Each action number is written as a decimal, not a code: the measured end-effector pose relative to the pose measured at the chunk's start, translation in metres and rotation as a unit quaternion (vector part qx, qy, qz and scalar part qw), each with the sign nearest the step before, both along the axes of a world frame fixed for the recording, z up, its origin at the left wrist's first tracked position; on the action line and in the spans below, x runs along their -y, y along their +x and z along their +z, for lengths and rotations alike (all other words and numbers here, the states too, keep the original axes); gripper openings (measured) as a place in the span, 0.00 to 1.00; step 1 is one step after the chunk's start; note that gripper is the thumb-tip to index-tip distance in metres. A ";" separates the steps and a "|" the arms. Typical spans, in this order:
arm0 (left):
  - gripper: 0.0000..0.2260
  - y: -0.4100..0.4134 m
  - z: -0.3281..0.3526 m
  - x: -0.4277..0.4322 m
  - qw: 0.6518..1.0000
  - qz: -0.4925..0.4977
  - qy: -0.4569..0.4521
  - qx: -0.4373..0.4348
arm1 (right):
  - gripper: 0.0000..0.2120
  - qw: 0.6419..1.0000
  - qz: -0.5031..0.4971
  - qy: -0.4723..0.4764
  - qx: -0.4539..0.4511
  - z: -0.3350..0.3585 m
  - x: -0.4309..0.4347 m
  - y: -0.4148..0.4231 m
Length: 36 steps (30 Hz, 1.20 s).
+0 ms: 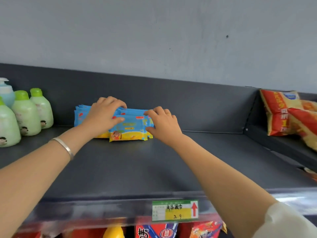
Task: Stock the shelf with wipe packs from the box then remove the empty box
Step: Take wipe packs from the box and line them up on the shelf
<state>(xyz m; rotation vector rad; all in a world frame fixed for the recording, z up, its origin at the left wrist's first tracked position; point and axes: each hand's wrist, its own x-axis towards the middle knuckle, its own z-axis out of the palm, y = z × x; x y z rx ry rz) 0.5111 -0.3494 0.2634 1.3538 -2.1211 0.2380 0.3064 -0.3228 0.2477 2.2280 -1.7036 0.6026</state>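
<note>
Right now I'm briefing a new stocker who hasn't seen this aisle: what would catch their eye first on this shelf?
The bright blue-and-yellow wipe packs stand out first, near the back of the dark shelf, gripped by the left hand and the right hand. Green bottles crowd the left end, and red snack bags lean at the far right.

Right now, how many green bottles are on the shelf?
3 green bottles at the left end of the shelf: one rearmost, one in the middle, one frontmost at the picture's edge. More may hide beyond it.
</note>
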 end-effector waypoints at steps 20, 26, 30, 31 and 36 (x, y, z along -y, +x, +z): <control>0.11 -0.313 -0.056 -0.188 0.953 -0.275 -0.059 0.115 | 0.18 0.984 -0.169 -0.026 0.042 -0.069 -0.266 -0.288; 0.04 -0.375 -0.119 -0.245 0.955 -0.263 -0.105 0.091 | 0.18 0.971 -0.225 0.055 0.060 -0.152 -0.349 -0.350; 0.05 -0.405 -0.159 -0.271 0.929 -0.343 -0.091 0.108 | 0.17 0.956 -0.253 0.107 0.100 -0.202 -0.387 -0.380; 0.07 -0.414 -0.172 -0.277 0.922 -0.362 -0.061 0.119 | 0.17 0.951 -0.263 0.122 0.105 -0.213 -0.394 -0.385; 0.08 -0.454 -0.242 -0.305 0.884 -0.422 0.085 0.184 | 0.18 0.912 -0.326 0.218 0.122 -0.264 -0.421 -0.403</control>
